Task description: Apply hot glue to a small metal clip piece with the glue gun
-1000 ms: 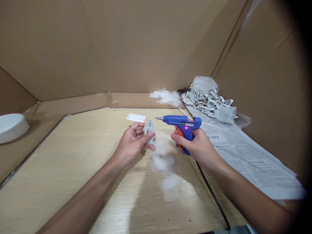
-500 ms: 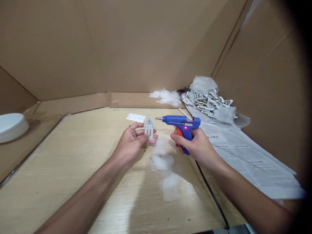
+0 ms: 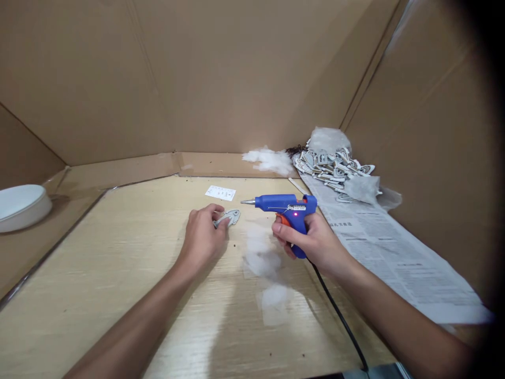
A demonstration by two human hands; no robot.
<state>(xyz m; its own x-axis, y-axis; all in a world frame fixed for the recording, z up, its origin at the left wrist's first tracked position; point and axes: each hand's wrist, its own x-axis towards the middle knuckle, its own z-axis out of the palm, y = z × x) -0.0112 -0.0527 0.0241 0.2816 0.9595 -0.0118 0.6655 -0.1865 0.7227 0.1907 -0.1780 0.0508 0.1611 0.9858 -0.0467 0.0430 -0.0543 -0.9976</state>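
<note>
Left hand: the left hand (image 3: pixel 203 237), just left of the frame's centre, lies palm down on the pale wood-grain counter (image 3: pixel 118 273), its fingers curled over the near end of the small flat grey arch-shaped cut-out piece (image 3: pixel 230 217) and pressing it down.
Grey piece: it lies flat on the counter, its pointed end aimed right, just below and left of the glue gun's tip.
Right hand: the right hand (image 3: pixel 311 239), right of centre, is closed around the grip of the blue hot glue gun with an orange trigger (image 3: pixel 284 206), one finger on the trigger.
Glue gun: it is held level above the counter, its metal nozzle pointing left, close to the grey piece but not touching it; a small red light glows on its body, and a black cord (image 3: pixel 341 326) runs from the handle to the lower right.
Between the hands: tufts of white cotton stuffing (image 3: pixel 262 258) lie on the counter.
Upper right: a heap of similar grey-and-white cut-out pieces (image 3: pixel 335 166) sits on a printed newspaper sheet (image 3: pixel 394 258).
Left edge: a white round bowl (image 3: pixel 21 205).
Behind: brown cardboard walls (image 3: pixel 197 79) and a small white paper label (image 3: pixel 220 192).
</note>
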